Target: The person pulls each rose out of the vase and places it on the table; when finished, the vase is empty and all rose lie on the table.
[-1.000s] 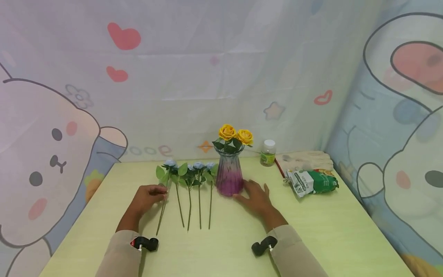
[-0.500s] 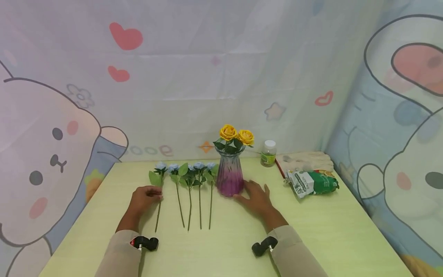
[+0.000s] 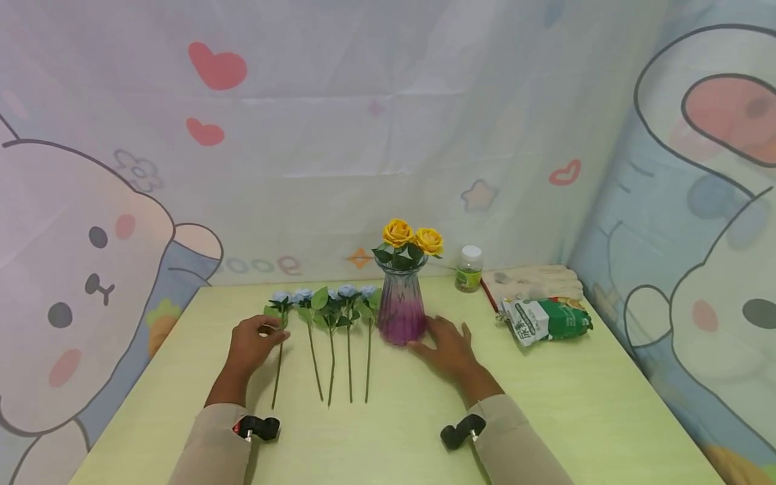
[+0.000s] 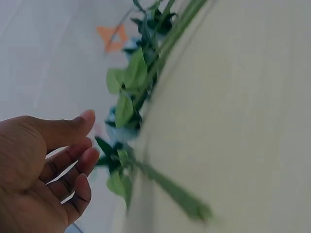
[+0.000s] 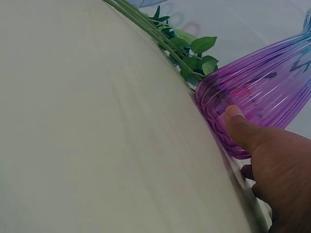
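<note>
Several blue artificial roses lie side by side on the table, stems toward me. My left hand [image 3: 251,343] is at the leftmost blue rose [image 3: 279,357], close to its upper stem. In the left wrist view the fingers [image 4: 73,162] and thumb are loosely bent with a gap between them, beside the flower's leaves, and nothing is between them. A purple ribbed glass vase [image 3: 402,310] stands right of the row with two yellow roses [image 3: 398,233] in it. My right hand [image 3: 448,347] holds the vase low on its right side, thumb on the glass; its other fingers are partly hidden.
Behind and right of the vase stands a white-capped jar [image 3: 469,269]. A green and white packet [image 3: 548,318] lies at the right, in front of pale gloves [image 3: 536,279] and a red stick [image 3: 488,294]. A printed cloth backdrop [image 3: 327,135] rises at the table's back edge.
The leftmost blue rose has shifted left and straightened beside the others. My left hand has let go of its stem and moved slightly up. My right hand stays at the vase.
</note>
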